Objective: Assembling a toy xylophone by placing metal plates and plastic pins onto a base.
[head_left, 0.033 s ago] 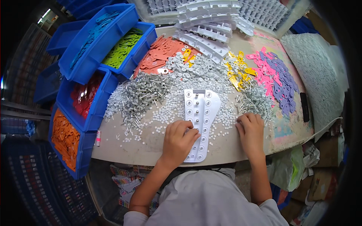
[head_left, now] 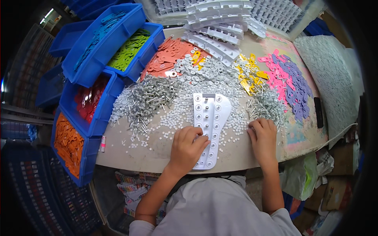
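Note:
A white moulded plastic holder point(head_left: 223, 111) lies lengthwise in front of me, with rows of round sockets and metal pins standing in its middle channel. My left hand point(head_left: 186, 148) rests over its lower left part. The thumb and fingers are pinched together at the middle channel; whatever is between them is hidden. To the right, my right hand point(head_left: 263, 138) touches the near edge of a pile of metal pins with pale heads point(head_left: 268, 105). Its fingers are curled closed, and their tips hide anything they hold. Small white washers point(head_left: 169, 117) are scattered around the holder.
Blue bins point(head_left: 91, 135) at left hold coloured flat pieces. Beyond the holder lie another pin pile point(head_left: 151, 96), white rings point(head_left: 212, 72) and coral pieces point(head_left: 169, 53). Stacked white holders point(head_left: 216, 23) stand behind. Pink point(head_left: 281, 80) and purple pieces point(head_left: 298, 94) lie right, near a black bar point(head_left: 318, 112).

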### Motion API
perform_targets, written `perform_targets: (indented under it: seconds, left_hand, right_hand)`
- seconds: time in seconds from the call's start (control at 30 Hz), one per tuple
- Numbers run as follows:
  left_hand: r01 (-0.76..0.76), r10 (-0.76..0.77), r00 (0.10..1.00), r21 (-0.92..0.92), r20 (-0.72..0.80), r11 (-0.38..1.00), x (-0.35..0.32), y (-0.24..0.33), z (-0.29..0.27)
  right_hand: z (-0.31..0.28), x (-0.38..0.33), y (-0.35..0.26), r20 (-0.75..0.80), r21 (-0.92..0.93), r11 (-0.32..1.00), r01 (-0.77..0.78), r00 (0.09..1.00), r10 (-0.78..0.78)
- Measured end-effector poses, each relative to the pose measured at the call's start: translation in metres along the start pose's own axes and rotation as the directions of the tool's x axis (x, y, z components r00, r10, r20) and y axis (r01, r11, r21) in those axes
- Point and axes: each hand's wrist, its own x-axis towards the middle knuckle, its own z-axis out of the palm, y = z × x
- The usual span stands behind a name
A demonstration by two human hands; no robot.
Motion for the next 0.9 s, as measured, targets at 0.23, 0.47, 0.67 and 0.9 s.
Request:
perform_targets:
  seconds: [0.23,0.47,0.67,0.9]
  left_hand:
    - [-0.109,0.107,0.99,0.021,0.096,0.994,-0.006,0.005,-0.008]
    - [0.168,-0.135,0.983,0.318,-0.125,0.933,0.015,-0.046,-0.036]
    - [0.265,-0.208,0.962,0.429,-0.176,0.863,0.031,-0.104,-0.048]
    - [0.259,-0.183,0.96,0.423,-0.211,0.868,0.033,-0.105,-0.047]
  right_hand:
    - [-0.006,0.0,-0.001,0.014,-0.006,1.0,-0.004,1.0,0.004]
    - [-0.009,0.0,-0.003,0.003,0.042,0.999,0.007,1.0,-0.007]
    - [-0.009,-0.007,-0.037,-0.014,0.444,0.896,0.006,1.0,0.0]
    - [0.009,-0.023,-0.083,0.136,0.725,0.688,0.03,0.973,-0.186]
